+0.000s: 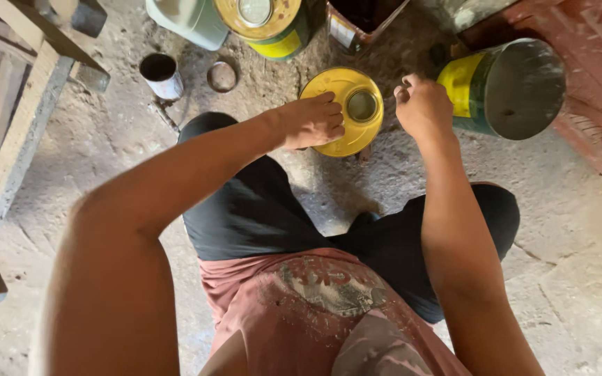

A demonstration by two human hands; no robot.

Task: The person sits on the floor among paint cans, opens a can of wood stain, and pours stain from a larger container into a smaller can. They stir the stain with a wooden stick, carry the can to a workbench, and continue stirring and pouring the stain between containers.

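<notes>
A yellow-topped can [346,94] with a round grey cap [361,106] stands on the dusty floor just beyond my knees. My left hand [313,120] rests on the left part of the can's top, fingers curled on its rim. My right hand [421,104] hovers at the can's right edge with its fingers bunched together; what they pinch, if anything, is hidden. My legs in dark shorts [259,202] are bent below both arms.
A yellow and green drum [506,87] lies on its side at right. Another yellow-topped can [263,21], a pale green jug [189,19] and a rusty tin [360,19] stand behind. A small open tin [161,75], a round lid [222,76], wooden planks [15,132] at left.
</notes>
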